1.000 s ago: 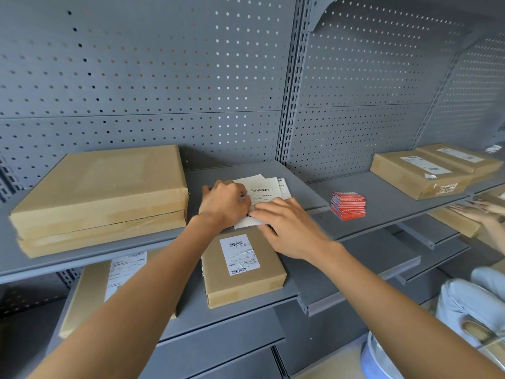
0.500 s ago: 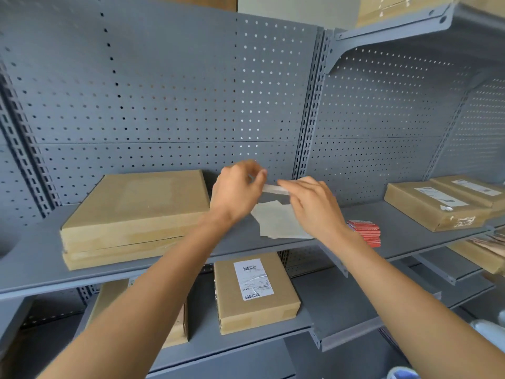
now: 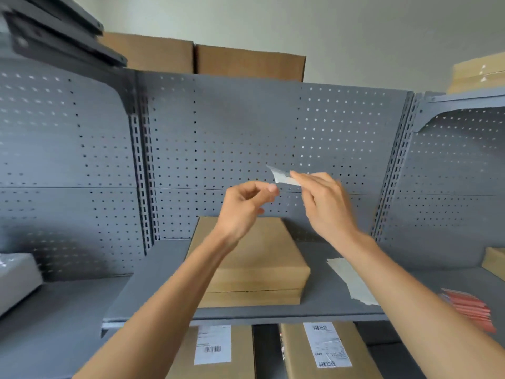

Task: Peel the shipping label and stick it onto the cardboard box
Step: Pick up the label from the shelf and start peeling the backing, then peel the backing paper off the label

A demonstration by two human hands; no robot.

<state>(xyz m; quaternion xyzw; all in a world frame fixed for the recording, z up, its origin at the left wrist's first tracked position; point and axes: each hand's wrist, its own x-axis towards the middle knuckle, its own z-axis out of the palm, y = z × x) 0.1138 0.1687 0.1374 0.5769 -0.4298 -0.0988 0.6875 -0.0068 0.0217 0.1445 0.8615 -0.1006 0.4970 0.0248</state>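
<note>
While the right hand [image 3: 325,203] pinches the shipping label [image 3: 281,177] and the left hand [image 3: 244,207] curls loosely, plain cardboard boxes [image 3: 262,258] lie stacked on the grey shelf [image 3: 153,296] before pegboard [image 3: 232,138].

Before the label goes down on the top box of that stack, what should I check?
1. Label held: ok, pinched in the right hand.
2. Left hand free to smooth it: ok, its fingers hold nothing, close to the label's edge.
3. Backing fully off the label: cannot tell, blurred.
4. Top box face bare: ok where visible, though the left forearm hides part.
5. Backing sheet out of the way: ok, flat on the shelf beside the stack.
</note>
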